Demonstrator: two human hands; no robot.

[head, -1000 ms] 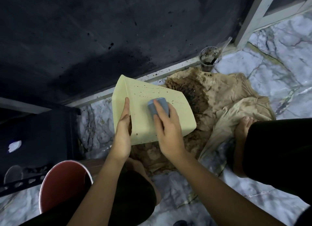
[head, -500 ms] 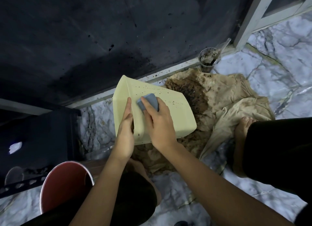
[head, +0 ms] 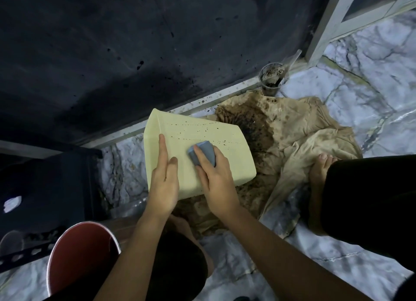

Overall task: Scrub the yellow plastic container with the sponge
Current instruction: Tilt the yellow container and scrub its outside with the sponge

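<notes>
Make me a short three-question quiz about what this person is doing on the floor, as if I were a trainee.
1. True or false: the right hand presses the blue-grey sponge on the pale yellow plastic container.
2. What does the left hand do? A steadies the container; B lifts the red round bucket; C wrings the stained beige cloth.
3. Fill in: dark specks dot the container's ____ part.

Key: 1 true; 2 A; 3 upper.
</notes>
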